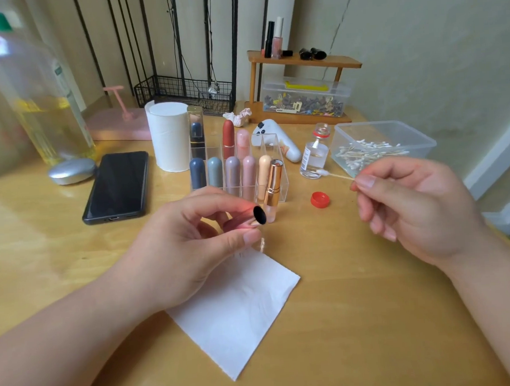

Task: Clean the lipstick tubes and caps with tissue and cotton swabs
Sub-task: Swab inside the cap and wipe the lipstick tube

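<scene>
Cleaning looks barely begun: the left hand (188, 244) grips a lipstick cap (258, 216), its open end turned toward the cotton swab (326, 173) pinched in the right hand (413, 207). The uncapped gold tube (272, 181) stands before the acrylic organizer (212, 152) (its other lipsticks are still capped), and the tissue (240, 307) looks unmarked.

I see the left hand (191, 243) pinching a small pink lipstick cap (259, 216), the right hand (413, 210) pinching a thin wooden cotton swab (333, 175).

A white tissue (237, 307) lies on the honey-yellow wooden table (360, 320), near a red bottle cap (320, 200), a black phone (117, 186) and a rose-gold lipstick tube (272, 185).
</scene>
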`<state>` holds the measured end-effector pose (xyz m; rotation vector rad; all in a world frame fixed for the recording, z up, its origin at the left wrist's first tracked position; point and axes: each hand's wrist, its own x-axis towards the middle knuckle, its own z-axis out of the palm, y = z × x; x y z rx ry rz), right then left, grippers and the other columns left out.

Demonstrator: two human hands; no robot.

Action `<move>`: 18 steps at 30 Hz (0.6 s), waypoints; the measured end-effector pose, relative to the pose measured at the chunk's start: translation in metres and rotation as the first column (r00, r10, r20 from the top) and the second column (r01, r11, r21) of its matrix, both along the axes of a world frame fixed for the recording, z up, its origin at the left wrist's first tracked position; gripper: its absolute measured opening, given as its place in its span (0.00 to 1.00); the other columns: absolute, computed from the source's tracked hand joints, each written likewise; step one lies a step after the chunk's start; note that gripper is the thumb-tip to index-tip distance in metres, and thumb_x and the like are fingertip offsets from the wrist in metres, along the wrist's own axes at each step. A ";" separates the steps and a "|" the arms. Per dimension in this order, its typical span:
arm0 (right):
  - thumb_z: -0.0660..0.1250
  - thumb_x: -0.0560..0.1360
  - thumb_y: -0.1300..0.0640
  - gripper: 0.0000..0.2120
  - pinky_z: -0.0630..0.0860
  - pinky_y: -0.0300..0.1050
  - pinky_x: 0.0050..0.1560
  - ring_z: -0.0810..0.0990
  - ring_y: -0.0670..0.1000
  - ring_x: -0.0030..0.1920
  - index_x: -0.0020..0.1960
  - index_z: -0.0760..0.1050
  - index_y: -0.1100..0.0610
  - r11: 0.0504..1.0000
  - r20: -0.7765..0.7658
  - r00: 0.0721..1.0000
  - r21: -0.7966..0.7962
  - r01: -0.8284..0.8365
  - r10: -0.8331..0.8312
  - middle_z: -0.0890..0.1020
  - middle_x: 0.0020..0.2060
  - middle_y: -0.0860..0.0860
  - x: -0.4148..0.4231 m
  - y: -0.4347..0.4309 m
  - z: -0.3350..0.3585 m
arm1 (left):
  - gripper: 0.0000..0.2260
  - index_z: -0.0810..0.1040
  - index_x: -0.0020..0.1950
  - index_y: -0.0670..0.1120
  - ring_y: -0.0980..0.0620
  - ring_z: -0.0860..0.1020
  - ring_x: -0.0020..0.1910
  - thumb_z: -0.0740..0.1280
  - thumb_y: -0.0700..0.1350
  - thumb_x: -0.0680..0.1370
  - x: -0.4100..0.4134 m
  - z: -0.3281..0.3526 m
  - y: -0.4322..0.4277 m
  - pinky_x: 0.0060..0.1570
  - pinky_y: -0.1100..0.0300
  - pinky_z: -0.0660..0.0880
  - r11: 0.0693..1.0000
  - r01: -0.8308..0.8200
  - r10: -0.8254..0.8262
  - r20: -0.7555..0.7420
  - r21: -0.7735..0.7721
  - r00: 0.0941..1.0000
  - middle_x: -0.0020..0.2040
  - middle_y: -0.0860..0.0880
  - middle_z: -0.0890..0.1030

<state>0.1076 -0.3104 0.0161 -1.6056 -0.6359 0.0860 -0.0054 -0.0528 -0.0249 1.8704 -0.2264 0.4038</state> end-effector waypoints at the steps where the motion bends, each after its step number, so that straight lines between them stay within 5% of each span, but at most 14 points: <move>1: 0.68 0.75 0.63 0.07 0.65 0.37 0.20 0.70 0.55 0.21 0.38 0.81 0.59 1.000 0.008 1.000 0.006 -0.026 0.026 0.77 0.26 0.59 -0.006 0.002 0.002 | 0.09 0.86 0.51 0.56 0.43 0.79 0.43 0.76 0.51 0.71 0.000 0.001 -0.001 0.46 0.41 0.78 1.000 0.012 -0.012 0.006 0.006 1.000 0.46 0.50 0.82; 10: 0.70 0.74 0.54 0.10 0.66 0.37 0.22 0.71 0.56 0.20 0.41 0.80 0.61 0.984 0.076 0.981 -0.014 -0.177 0.178 0.79 0.25 0.58 -0.035 0.012 -0.003 | 0.11 0.86 0.53 0.49 0.37 0.76 0.42 0.78 0.46 0.71 0.000 -0.002 -0.003 0.47 0.48 0.78 0.992 0.098 -0.096 0.039 -0.074 0.995 0.45 0.50 0.82; 18: 0.71 0.71 0.60 0.04 0.68 0.33 0.24 0.73 0.47 0.21 0.37 0.81 0.59 0.984 0.156 0.972 -0.072 -0.165 0.175 0.79 0.24 0.54 -0.043 0.018 -0.006 | 0.12 0.86 0.52 0.46 0.38 0.77 0.42 0.78 0.44 0.69 -0.002 0.000 -0.003 0.45 0.45 0.78 0.993 0.103 -0.099 0.068 -0.057 0.993 0.45 0.49 0.82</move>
